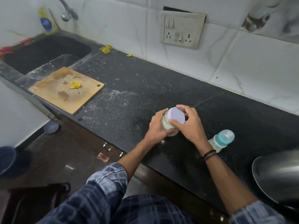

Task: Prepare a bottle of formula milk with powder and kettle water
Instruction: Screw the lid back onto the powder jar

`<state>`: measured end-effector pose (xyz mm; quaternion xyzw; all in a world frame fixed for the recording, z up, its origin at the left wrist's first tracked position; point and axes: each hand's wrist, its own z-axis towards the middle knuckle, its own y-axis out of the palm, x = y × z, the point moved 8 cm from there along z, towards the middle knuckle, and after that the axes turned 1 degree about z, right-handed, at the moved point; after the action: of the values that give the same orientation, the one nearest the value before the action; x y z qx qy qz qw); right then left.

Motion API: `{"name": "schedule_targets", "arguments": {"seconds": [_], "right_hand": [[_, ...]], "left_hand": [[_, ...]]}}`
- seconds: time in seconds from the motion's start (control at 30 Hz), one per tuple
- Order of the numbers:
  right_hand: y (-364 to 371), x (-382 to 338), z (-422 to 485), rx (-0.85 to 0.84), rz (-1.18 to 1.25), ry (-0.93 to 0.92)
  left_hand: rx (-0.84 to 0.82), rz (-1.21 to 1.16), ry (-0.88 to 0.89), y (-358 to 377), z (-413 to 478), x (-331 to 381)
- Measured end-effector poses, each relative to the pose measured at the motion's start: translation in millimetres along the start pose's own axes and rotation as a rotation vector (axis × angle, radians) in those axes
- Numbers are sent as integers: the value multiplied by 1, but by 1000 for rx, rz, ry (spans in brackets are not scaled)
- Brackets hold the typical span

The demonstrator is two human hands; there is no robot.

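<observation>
Right hand (192, 126) clasps the lid (177, 115) atop a tilted powder jar (166, 125) gripped from the left by the left hand (157, 125).

You are in a home kitchen.

- Black speckled stone countertop (145, 81) runs along a white tiled wall (258, 59).
- Sunk into the counter's far left end is a dark sink (48, 50). A chrome tap (68, 12) sits on the wall above it, and a bottle of dish soap (46, 21) stands at its back corner.
- A stained wooden cutting board (53, 88) lies at the sink's near edge, with a yellow food scrap (75, 85) on it.
- A switch-and-socket plate (182, 29) is set into the tiles above the counter.
- Metal drawer handles (107, 147) show below the counter's front edge.
- Household signs on the counter: a baby bottle (221, 140) with a teal collar, a powder jar (168, 126), and a steel kettle (278, 175) at the right edge of view.
</observation>
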<state>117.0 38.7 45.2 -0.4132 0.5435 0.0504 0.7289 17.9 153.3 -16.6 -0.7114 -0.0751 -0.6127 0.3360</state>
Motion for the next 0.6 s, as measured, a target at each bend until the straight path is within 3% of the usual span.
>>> {"name": "schedule_targets", "arguments": {"seconds": [0.6], "right_hand": [[9,-19,26,-103,-448,0]], "left_hand": [[10,4,26,-2,9,-10]]}}
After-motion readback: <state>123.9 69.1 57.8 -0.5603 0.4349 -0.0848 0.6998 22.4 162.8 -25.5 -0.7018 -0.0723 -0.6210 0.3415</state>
